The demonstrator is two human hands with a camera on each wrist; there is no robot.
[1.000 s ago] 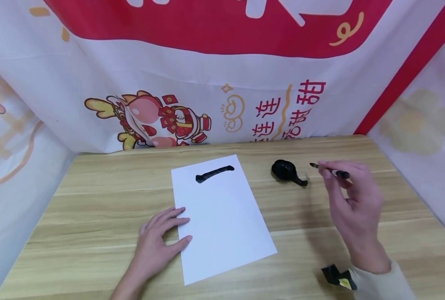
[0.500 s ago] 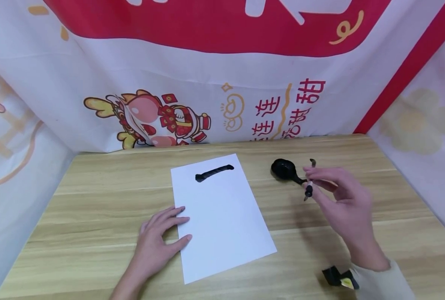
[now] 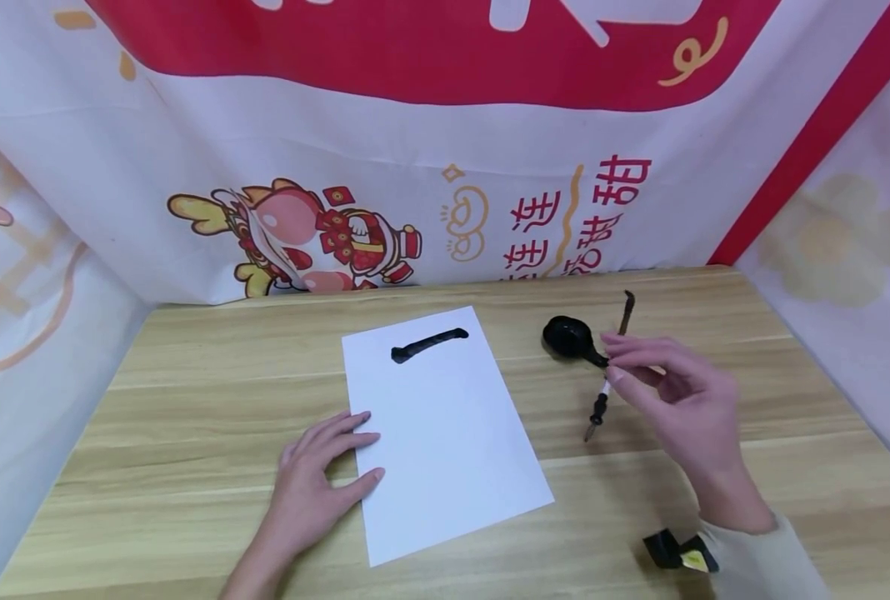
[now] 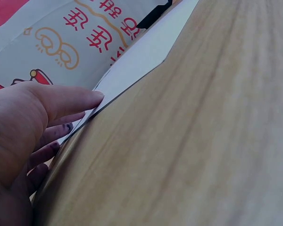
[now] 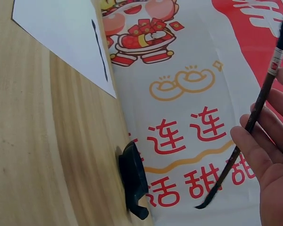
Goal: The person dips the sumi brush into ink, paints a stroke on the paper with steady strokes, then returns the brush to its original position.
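My right hand (image 3: pixel 692 408) is raised over the right side of the table and pinches a thin calligraphy brush (image 3: pixel 626 313) between thumb and fingers. The brush's dark, bent bristle tip points to the far side in the head view; in the right wrist view the whole brush (image 5: pixel 260 100) slants down to that tip. Just left of the hand lies a black spoon (image 3: pixel 565 337), its handle partly behind the fingertips. With fingers spread, my left hand (image 3: pixel 313 483) rests on the left edge of a white sheet of paper (image 3: pixel 452 442). One thick black stroke (image 3: pixel 428 346) crosses the sheet's upper part.
The wooden table (image 3: pixel 190 417) ends at a printed cloth (image 3: pixel 400 142) hanging behind it, with more cloth at both sides. A small black piece with a yellow patch (image 3: pixel 666 550) is beside the right sleeve (image 3: pixel 763 558).
My right hand has shifted a little left. The brush has turned in its fingers, from bristles pointing left to bristles pointing away. Left hand, paper and spoon stay put.
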